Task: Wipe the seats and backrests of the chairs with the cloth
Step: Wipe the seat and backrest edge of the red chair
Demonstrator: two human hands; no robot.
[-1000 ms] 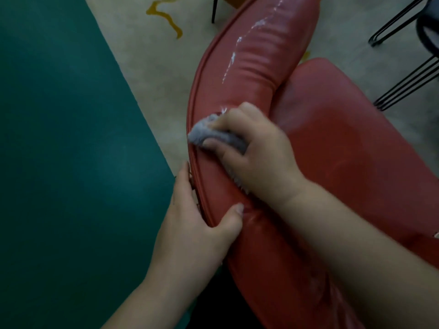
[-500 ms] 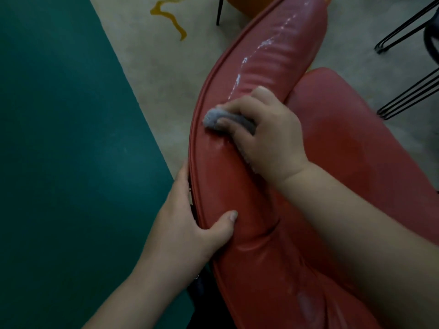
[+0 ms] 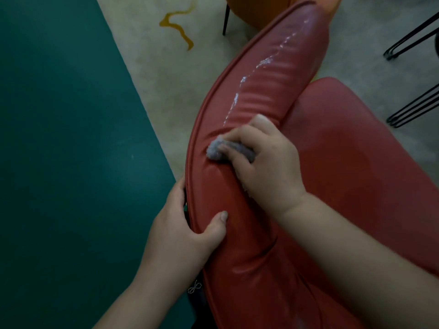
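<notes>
Head view: right hand [image 3: 266,160] pinching cloth [image 3: 215,151] on red backrest [image 3: 273,91], left hand [image 3: 187,231] gripping its edge. Wet streak [image 3: 261,64] ahead unwiped; seat [image 3: 368,167] likely still pending.

One head-worn wide-angle view, looking steeply down from close above.

The camera sits over the curved red padded leather backrest [image 3: 256,115], which runs from the near bottom edge up toward the far right, filling the middle. The red leather seat [image 3: 356,162] lies right of it. The left hand [image 3: 180,233] and right hand [image 3: 268,162] enter from the near edge, very close to the lens. Dark green floor [image 3: 59,138] fills the left; pale floor [image 3: 154,67] lies far, with thin black wire legs [image 3: 413,39] bent by the lens at the right edge.
</notes>
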